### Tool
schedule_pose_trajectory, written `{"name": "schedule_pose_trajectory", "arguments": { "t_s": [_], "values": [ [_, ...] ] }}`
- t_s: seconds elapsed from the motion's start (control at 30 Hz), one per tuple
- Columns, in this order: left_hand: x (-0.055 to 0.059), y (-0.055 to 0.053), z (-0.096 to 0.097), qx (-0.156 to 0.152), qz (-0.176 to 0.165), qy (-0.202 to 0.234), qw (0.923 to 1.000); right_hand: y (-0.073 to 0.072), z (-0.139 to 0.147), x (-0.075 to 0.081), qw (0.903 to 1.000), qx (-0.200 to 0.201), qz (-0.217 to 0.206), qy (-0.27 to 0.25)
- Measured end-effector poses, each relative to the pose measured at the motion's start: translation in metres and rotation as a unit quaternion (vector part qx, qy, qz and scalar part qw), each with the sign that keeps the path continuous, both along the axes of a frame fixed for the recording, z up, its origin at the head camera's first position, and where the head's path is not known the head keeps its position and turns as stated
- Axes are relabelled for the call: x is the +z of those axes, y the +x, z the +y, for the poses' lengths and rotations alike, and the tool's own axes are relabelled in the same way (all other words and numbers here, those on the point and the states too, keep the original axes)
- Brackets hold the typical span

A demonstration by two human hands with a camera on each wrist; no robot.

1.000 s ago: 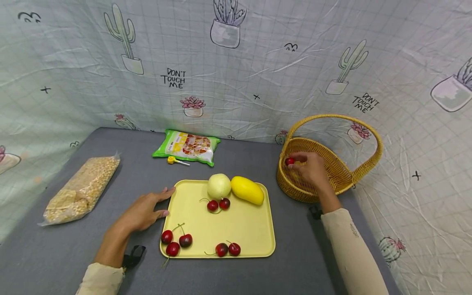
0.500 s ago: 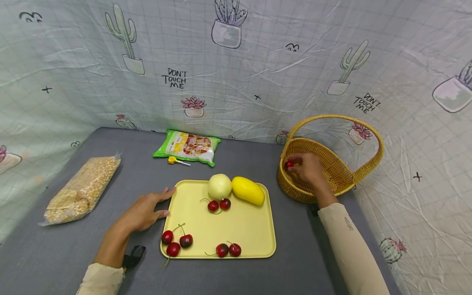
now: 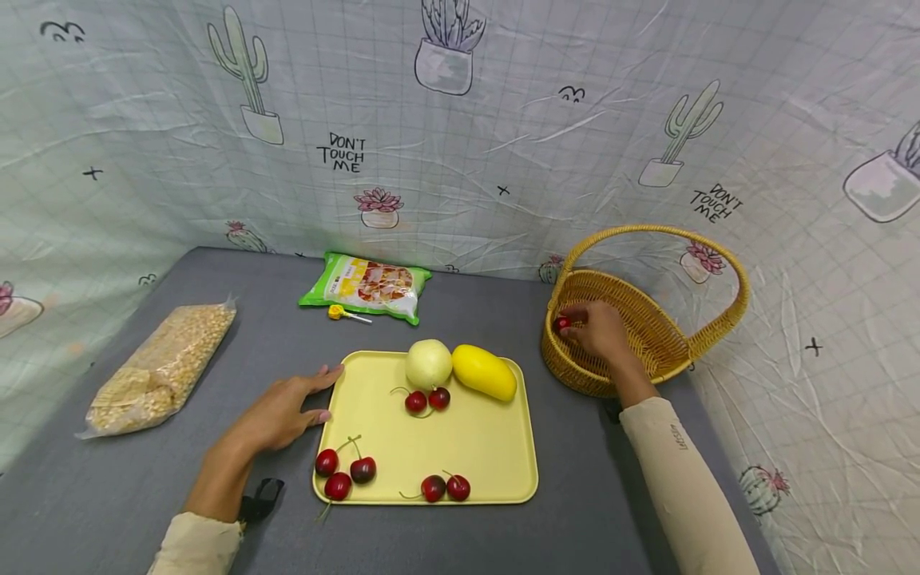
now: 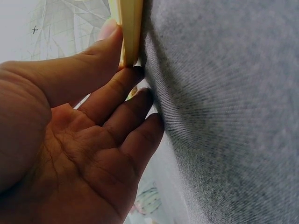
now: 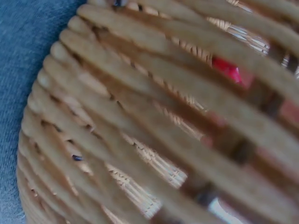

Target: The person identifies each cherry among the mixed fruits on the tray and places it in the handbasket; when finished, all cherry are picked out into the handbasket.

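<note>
Red cherry (image 3: 561,323)'s pinched in your R hand (image 3: 600,329), inside basket (image 3: 569,363): placing step, prob.; next, ease grip. L hand (image 3: 283,411)'s fingers apart, touching tray (image 3: 460,443).

Eight cherries (image 3: 362,469), two larger fruits (image 3: 429,364), two bags (image 3: 161,367), one lollipop (image 3: 335,312), tray (image 3: 431,443), basket (image 3: 575,366)

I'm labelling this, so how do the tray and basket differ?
The tray is shallow and yellow; the basket is deep, woven and brown. The basket has an arched handle; the tray has none. The left hand touches the tray; the right hand holds a cherry in the basket. Both rest on the table.
</note>
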State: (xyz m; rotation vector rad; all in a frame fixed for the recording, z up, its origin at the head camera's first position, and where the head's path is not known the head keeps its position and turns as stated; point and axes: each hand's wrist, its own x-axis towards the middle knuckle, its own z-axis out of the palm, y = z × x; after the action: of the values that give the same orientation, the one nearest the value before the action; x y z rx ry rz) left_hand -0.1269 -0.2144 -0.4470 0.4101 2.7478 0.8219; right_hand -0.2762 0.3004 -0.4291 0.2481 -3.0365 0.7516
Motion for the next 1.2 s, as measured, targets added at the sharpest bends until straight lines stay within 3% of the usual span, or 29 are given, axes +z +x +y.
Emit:
{"name": "schedule_pose_trajectory", "arguments": {
  "t_s": [0.27,0.63,0.87,1.2],
  "values": [
    [0.0,0.0,0.001,0.003,-0.005,-0.004,1.0,0.007,0.003,0.007,0.9975,-0.012,0.058,-0.039],
    [-0.001,0.0,0.001,-0.005,0.008,0.007,0.9999,0.032,-0.012,0.028,0.9801,-0.021,0.176,-0.089],
    [0.0,0.0,0.0,-0.004,0.006,0.005,1.0,0.06,-0.037,0.04,0.9717,0.001,0.212,-0.105],
    [-0.001,0.0,0.001,-0.007,0.01,0.005,0.9999,0.096,-0.077,0.043,0.9549,0.083,0.26,-0.117]
  ]
}}
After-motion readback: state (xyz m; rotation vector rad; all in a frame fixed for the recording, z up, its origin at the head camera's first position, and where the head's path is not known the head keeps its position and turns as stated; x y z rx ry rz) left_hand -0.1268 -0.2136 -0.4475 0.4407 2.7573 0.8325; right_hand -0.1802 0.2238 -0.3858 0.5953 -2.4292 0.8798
